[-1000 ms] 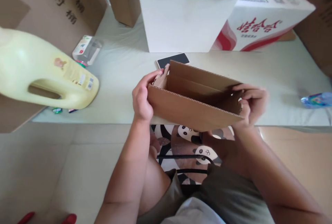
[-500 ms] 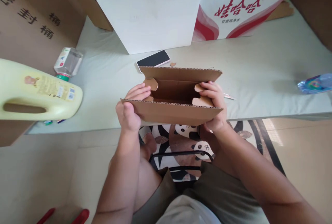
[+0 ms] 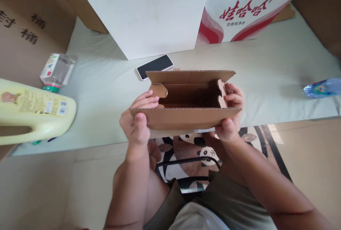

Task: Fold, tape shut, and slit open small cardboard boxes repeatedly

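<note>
Between my two hands is a small brown cardboard box [image 3: 186, 118], its top open and its long front and back flaps standing outward. My left hand [image 3: 138, 119] grips the left end, thumb on the front flap and fingers at the left side flap. At the other end, my right hand [image 3: 231, 116] holds the box with its thumb on the front flap's lower right and its fingers behind the right side flap. The inside looks dark, and its bottom is hard to make out. Just behind the box lies a smartphone [image 3: 156, 66] with a dark screen.
Large white cartons [image 3: 157, 23] and a red-printed white carton [image 3: 234, 16] stand along the back. On the left are a yellow jug [image 3: 50, 116] and a clear bottle with a green cap [image 3: 59, 70]. A clear plastic bottle [image 3: 323, 87] lies at right on the pale cloth [image 3: 274, 77].
The box has shifted slightly right and turned a little in my hands. My right thumb has come round onto the front flap, and the right side flaps now stand more upright.
</note>
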Available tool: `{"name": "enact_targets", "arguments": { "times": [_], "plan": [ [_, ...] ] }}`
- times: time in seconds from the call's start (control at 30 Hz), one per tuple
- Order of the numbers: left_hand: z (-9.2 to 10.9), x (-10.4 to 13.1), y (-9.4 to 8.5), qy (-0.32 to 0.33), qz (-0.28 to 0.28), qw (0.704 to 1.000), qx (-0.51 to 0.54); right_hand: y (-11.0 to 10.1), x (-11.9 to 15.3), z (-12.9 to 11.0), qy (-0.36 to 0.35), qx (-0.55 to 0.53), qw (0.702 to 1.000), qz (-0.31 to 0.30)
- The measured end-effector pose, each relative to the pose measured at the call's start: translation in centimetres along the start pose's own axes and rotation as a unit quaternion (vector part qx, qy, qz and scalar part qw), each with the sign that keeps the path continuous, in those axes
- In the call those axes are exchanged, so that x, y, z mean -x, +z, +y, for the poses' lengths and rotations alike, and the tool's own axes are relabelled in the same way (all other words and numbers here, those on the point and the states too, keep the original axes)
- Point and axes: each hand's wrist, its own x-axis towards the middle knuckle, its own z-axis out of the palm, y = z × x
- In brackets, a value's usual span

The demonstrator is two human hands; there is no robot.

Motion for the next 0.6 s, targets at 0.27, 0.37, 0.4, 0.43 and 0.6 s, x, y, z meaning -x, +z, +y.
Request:
{"name": "enact_targets", "arguments": {
  "times": [0.27,0.37,0.4,0.43,0.6],
  "plan": [
    [-0.9,0.6,-1.3,-0.098,0.013,0.995,0.028,-0.8,0.3,1.4,-0.010,-0.035,0.999,-0.022],
    [-0.4,0.6,-1.3,-0.139,-0.036,0.989,0.031,-0.8,0.3,0.7,0.020,-0.048,0.999,-0.011],
    [-0.2,0.6,-1.1,-0.149,-0.053,0.987,0.032,-0.8,0.2,0.6,0.033,-0.052,0.998,-0.003],
    [-0.1,0.6,-1.0,-0.158,-0.066,0.985,0.035,-0.8,0.2,0.5,0.045,-0.053,0.998,0.003],
    [-0.6,1.0,-0.5,-0.182,-0.093,0.977,0.058,-1.1,0.0,1.1,0.040,-0.063,0.997,-0.008]
  ]
}}
